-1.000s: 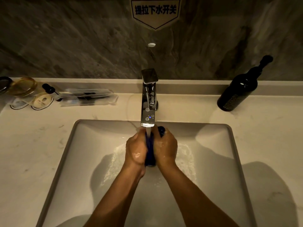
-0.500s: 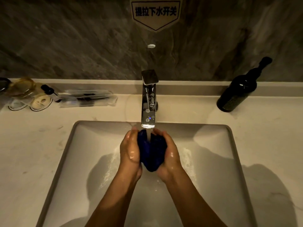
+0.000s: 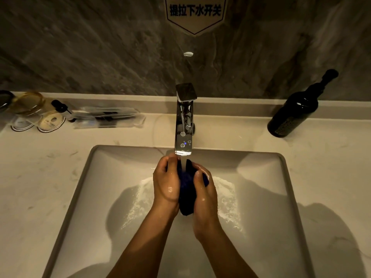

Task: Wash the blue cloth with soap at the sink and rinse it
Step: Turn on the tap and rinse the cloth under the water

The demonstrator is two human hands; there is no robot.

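The blue cloth (image 3: pixel 186 194) is bunched into a dark wad between my two hands, over the middle of the white sink (image 3: pixel 84 189). My left hand (image 3: pixel 166 181) presses it from the left and my right hand (image 3: pixel 204 192) from the right, both wet. Water runs from the chrome tap (image 3: pixel 184 125) straight onto the top of the cloth. Foamy water spreads over the sink floor on both sides of my hands. Most of the cloth is hidden by my palms.
A dark pump bottle (image 3: pixel 295 112) stands on the counter at the back right. At the back left lie clear plastic packets (image 3: pixel 108 118), a small bottle (image 3: pixel 61 108) and round glass items (image 3: pixel 28 103). A sign (image 3: pixel 195 13) hangs on the stone wall.
My hands opened around the cloth half a second ago and have closed on it again, the right hand now sitting a little lower than the left. Water keeps running.
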